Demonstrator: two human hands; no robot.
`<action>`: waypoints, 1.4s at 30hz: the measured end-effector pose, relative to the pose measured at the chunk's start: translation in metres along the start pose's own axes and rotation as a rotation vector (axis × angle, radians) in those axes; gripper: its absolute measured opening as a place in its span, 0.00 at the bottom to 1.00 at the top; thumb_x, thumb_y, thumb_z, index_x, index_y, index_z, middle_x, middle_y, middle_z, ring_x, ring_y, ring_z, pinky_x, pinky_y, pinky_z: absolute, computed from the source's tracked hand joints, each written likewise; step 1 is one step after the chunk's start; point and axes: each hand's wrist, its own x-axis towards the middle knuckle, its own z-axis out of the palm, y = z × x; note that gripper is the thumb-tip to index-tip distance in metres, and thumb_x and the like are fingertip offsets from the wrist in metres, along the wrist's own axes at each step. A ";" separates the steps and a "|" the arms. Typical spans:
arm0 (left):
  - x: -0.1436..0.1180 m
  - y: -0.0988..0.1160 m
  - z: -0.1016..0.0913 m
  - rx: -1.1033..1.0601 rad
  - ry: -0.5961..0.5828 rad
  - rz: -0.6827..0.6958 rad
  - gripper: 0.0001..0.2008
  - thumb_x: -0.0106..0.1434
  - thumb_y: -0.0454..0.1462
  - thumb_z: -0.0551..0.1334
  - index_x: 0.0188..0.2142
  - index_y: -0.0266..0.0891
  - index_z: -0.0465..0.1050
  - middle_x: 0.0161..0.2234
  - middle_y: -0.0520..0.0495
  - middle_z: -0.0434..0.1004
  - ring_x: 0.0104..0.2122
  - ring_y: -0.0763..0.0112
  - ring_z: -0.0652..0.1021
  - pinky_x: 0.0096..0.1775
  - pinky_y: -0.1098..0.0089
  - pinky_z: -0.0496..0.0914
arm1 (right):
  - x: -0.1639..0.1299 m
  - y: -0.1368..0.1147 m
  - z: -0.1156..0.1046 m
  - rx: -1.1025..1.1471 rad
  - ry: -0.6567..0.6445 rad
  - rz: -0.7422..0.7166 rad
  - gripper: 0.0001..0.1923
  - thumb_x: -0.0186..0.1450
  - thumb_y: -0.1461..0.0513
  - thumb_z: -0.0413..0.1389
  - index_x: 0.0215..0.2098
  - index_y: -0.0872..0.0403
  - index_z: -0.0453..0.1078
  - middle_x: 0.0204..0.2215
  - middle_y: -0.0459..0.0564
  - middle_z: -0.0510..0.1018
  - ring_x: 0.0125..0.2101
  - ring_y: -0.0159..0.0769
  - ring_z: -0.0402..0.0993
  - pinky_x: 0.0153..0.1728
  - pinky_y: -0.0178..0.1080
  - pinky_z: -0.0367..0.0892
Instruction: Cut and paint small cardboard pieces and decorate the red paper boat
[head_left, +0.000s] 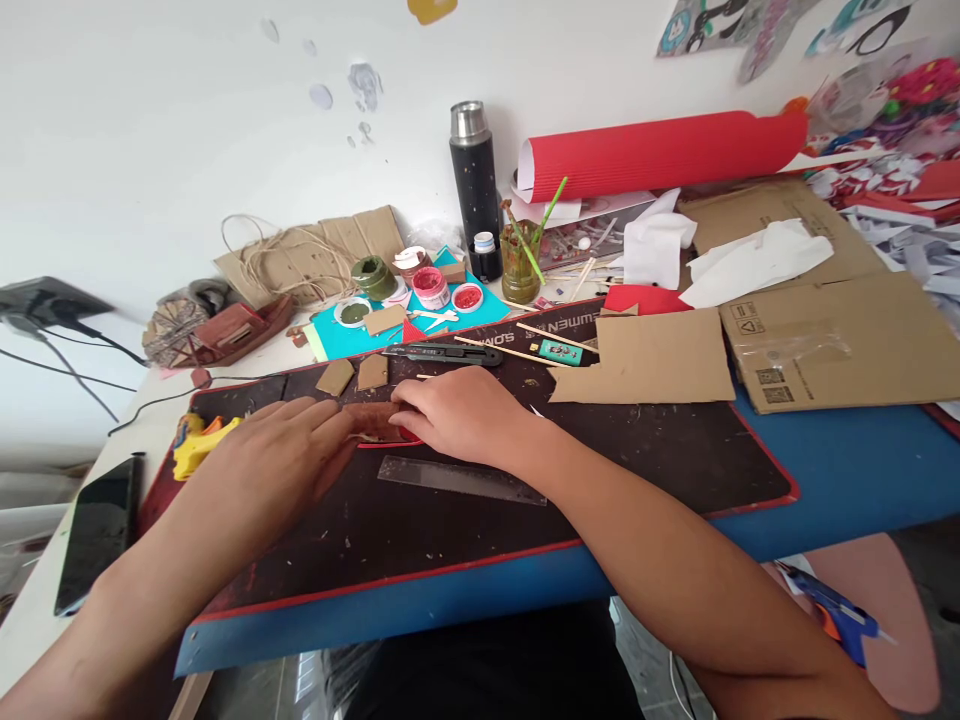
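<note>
Fingers of both hands meet on a small brown cardboard piece (373,420) lying on the dark mat (637,460). The left hand (277,450) lies flat, its fingertips pressing the piece's left end; the right hand (461,415) curls over the right end, fingers bent down onto it. A thin red edge peeks out just beneath the right fingers. How much of the piece is pinched rather than merely pressed I cannot tell, as the hands hide most of it.

To my eye the piece is being held down or shaped, and it would go best with even pressure from both sides, fingertips near the edge so nothing slips or buckles.

Just nearer the person than the fingers lies a clear ruler (461,480). Beyond the fingers sit two small cardboard scraps (354,374) and a black craft knife (442,352); its blade is worth minding. Left of the left hand is a yellow glue gun (196,443).
</note>
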 end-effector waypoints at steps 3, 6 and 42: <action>0.000 0.001 0.000 0.008 -0.003 -0.006 0.16 0.76 0.40 0.52 0.53 0.48 0.79 0.36 0.42 0.81 0.35 0.51 0.80 0.39 0.56 0.68 | 0.000 0.000 0.000 -0.004 0.006 -0.002 0.14 0.79 0.54 0.56 0.49 0.54 0.78 0.40 0.54 0.88 0.38 0.44 0.83 0.30 0.40 0.55; 0.001 0.002 -0.001 0.026 -0.015 0.002 0.16 0.76 0.39 0.53 0.55 0.47 0.78 0.36 0.43 0.80 0.37 0.52 0.80 0.40 0.56 0.68 | 0.000 0.001 0.000 0.002 0.003 -0.002 0.14 0.79 0.54 0.56 0.50 0.55 0.78 0.40 0.54 0.88 0.37 0.44 0.83 0.31 0.40 0.56; 0.001 0.007 0.004 0.021 -0.002 -0.009 0.20 0.76 0.40 0.48 0.53 0.43 0.79 0.37 0.41 0.83 0.38 0.49 0.82 0.41 0.55 0.72 | -0.001 0.000 0.001 -0.020 0.014 -0.011 0.14 0.79 0.54 0.56 0.50 0.54 0.78 0.36 0.54 0.87 0.36 0.43 0.83 0.30 0.40 0.53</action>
